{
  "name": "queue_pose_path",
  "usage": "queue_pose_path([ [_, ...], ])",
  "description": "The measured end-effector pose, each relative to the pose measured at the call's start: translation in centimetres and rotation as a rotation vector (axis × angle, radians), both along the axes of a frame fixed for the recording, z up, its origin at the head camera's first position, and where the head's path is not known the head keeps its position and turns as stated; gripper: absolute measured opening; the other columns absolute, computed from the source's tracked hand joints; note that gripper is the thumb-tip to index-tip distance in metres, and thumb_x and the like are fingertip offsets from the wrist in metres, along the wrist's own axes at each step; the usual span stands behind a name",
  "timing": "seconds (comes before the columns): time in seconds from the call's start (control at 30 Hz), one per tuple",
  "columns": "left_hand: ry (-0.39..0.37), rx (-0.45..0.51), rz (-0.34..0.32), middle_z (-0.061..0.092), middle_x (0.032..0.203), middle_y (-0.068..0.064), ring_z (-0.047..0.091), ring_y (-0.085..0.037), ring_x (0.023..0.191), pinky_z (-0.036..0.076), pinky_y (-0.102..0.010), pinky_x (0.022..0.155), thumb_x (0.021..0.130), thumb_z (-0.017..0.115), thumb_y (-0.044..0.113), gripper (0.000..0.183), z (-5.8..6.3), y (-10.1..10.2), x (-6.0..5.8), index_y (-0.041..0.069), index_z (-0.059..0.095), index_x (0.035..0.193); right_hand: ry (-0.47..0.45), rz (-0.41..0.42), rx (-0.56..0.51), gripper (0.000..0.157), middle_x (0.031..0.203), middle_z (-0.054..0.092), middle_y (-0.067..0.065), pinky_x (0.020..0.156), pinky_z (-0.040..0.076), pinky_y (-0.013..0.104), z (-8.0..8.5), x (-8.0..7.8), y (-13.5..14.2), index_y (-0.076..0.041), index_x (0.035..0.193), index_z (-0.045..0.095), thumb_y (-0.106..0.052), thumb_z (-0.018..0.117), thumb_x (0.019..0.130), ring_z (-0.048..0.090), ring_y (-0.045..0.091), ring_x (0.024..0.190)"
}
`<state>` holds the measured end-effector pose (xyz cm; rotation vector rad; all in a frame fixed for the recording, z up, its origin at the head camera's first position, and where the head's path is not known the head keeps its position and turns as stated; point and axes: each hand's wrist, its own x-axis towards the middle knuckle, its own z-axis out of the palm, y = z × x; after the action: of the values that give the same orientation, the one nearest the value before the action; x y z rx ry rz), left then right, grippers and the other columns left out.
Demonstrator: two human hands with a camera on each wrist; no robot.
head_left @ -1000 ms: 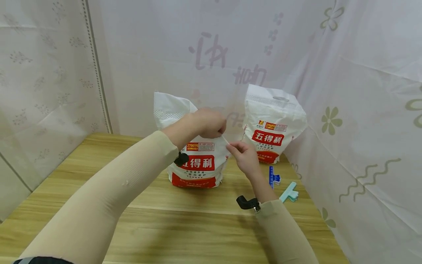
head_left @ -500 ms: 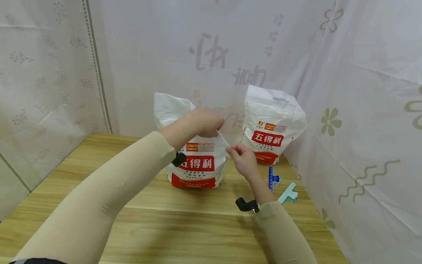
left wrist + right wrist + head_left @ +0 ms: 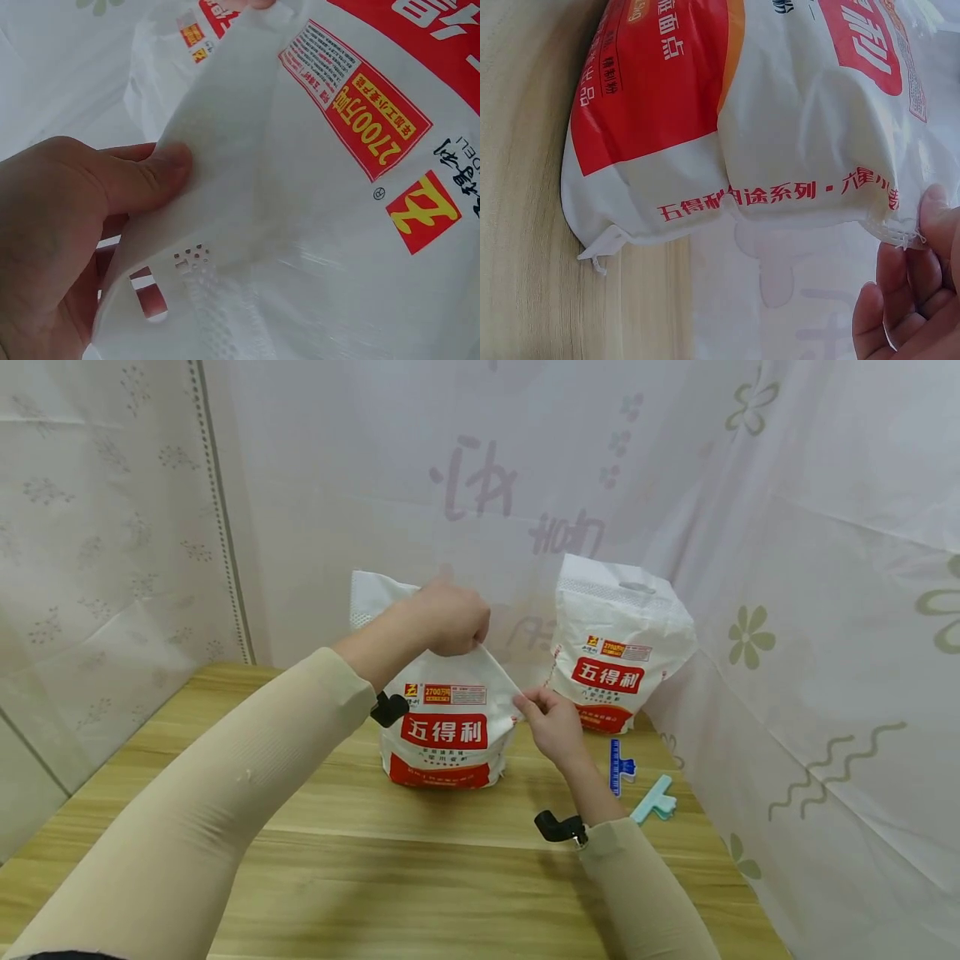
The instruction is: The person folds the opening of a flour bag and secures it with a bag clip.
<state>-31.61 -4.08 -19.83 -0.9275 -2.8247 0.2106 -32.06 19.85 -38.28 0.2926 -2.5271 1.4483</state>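
A white flour bag (image 3: 444, 732) with red printing stands upright on the wooden table in the head view. My left hand (image 3: 455, 620) pinches its top, which is folded over into a slanting crease running down to the right. In the left wrist view, the thumb of that hand (image 3: 79, 206) presses on the folded white plastic (image 3: 214, 176), close to a cut handle slot. My right hand (image 3: 557, 727) pinches the lower end of the crease at the bag's right side. The right wrist view has this hand (image 3: 922, 274) at the stitched side edge, with thumb and fingers gripping it.
A second flour bag (image 3: 618, 652) stands behind to the right, its top flattened. Right of my right wrist lie a blue bag clip (image 3: 618, 768) and a light green clip (image 3: 657, 799) on the table (image 3: 375, 877). Patterned cloth (image 3: 360, 485) hangs around the table.
My left hand has slid left and slightly up along the bag's top, uncovering more of the crease and the printed front. My right hand keeps its hold at nearly the same spot.
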Motion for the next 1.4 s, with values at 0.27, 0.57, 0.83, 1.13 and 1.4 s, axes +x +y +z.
queue_pose_path([
  [0.27,-0.089,0.073,0.051,0.079,0.109,-0.004,0.067,-0.025,0.099,0.057,-0.049,0.102,0.104,0.073,0.028,0.017,1.1,-1.3,0.3,0.015,0.082,0.109,0.008,0.003,0.001,0.028,0.095,0.068,0.008,0.073,0.048,0.031,-0.2,-0.1,-0.1,-0.008,0.11,0.078,-0.035,0.07,0.109,0.056,0.025,0.087],
  [0.57,-0.103,0.088,0.096,0.075,0.122,-0.007,0.067,-0.029,0.108,0.058,-0.05,0.101,0.106,0.069,0.021,0.019,2.5,-3.0,0.1,0.012,0.078,0.121,-0.001,-0.011,0.005,0.028,0.098,0.069,0.008,0.076,0.05,0.031,-0.1,-0.3,-0.1,-0.008,0.112,0.078,-0.034,0.069,0.11,0.057,0.025,0.089],
  [0.83,-0.111,0.075,0.121,0.073,0.111,-0.007,0.064,-0.028,0.1,0.057,-0.046,0.088,0.097,0.064,0.02,0.021,2.3,-2.6,-0.1,0.01,0.075,0.113,-0.015,-0.005,-0.003,0.028,0.098,0.069,0.008,0.075,0.05,0.031,-0.1,-0.2,-0.1,-0.008,0.113,0.077,-0.035,0.069,0.11,0.057,0.025,0.089],
  [1.13,-0.146,0.08,0.145,0.071,0.11,-0.008,0.068,-0.027,0.097,0.06,-0.041,0.083,0.099,0.073,0.043,0.034,2.2,-2.3,-0.1,0.011,0.074,0.11,-0.025,-0.003,-0.017,0.029,0.101,0.07,0.01,0.077,0.051,0.031,0.0,-0.2,0.0,-0.008,0.113,0.077,-0.036,0.069,0.11,0.058,0.025,0.091],
  [1.4,-0.25,0.1,0.108,0.072,0.11,-0.008,0.068,-0.026,0.094,0.06,-0.038,0.082,0.099,0.075,0.028,0.024,2.2,-2.6,-0.3,0.008,0.074,0.113,-0.019,-0.01,-0.006,0.029,0.099,0.071,0.008,0.077,0.05,0.032,-0.2,-0.1,0.0,-0.009,0.112,0.077,-0.037,0.069,0.109,0.058,0.024,0.09],
])
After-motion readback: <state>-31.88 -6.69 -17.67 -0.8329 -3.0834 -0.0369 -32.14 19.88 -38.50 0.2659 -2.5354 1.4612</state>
